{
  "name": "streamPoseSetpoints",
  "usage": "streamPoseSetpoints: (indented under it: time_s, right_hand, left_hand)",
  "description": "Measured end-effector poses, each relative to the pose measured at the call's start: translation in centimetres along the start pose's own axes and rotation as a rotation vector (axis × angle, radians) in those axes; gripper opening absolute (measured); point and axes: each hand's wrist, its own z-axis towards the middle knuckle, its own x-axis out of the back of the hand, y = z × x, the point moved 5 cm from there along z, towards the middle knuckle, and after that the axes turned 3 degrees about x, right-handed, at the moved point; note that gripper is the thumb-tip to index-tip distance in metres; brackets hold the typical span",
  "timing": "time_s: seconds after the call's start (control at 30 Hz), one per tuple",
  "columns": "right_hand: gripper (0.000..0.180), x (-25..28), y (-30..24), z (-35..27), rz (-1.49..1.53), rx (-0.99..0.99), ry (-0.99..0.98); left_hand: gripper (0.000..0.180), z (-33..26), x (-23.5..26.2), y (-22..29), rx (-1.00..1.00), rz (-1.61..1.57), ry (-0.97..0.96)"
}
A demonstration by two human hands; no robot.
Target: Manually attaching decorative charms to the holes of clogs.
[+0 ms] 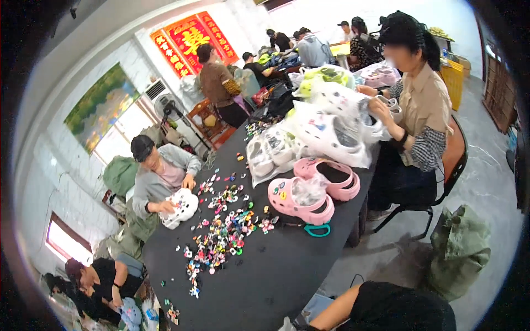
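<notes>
Neither of my hands is in view. A bare forearm (pixel 335 310) below a black sleeve (pixel 406 309) shows at the lower edge; its hand is cut off, and I cannot tell for certain whether the arm is mine. On the black table (pixel 265 287) a pair of pink clogs (pixel 280 194) stands, with small charms on the front one and clear plastic inside. Teal-handled scissors (pixel 317 230) lie beside them. A large scatter of colourful shoe charms (pixel 223 234) spreads over the table's middle.
Bagged white clogs (pixel 331 132) are heaped at the far right side, by a seated person (pixel 422 105) handling light shoes. Across the table, another person (pixel 157 171) holds a white clog (pixel 181 208). A green sack (pixel 461 251) stands on the floor at right. More people work farther back.
</notes>
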Motion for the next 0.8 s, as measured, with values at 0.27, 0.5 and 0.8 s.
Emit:
streamPoseSetpoints:
  time_s: [0.27,0.5,0.8]
  right_hand:
    - [0.02,23.7,-3.2,-4.0,-0.192,-0.445,0.739]
    - [0.02,47.4,-8.5,-6.9,-0.417,0.058,1.502]
    - [0.044,66.3,-9.8,-27.7,-0.534,-0.055,1.978]
  left_hand:
    - [0.048,2.0,-0.2,3.2,-0.08,-0.163,0.096]
    - [0.043,1.0,-0.3,-1.1,-0.022,-0.309,0.308]
    - [0.041,1.7,0.2,-3.1,-0.114,-0.197,0.28]
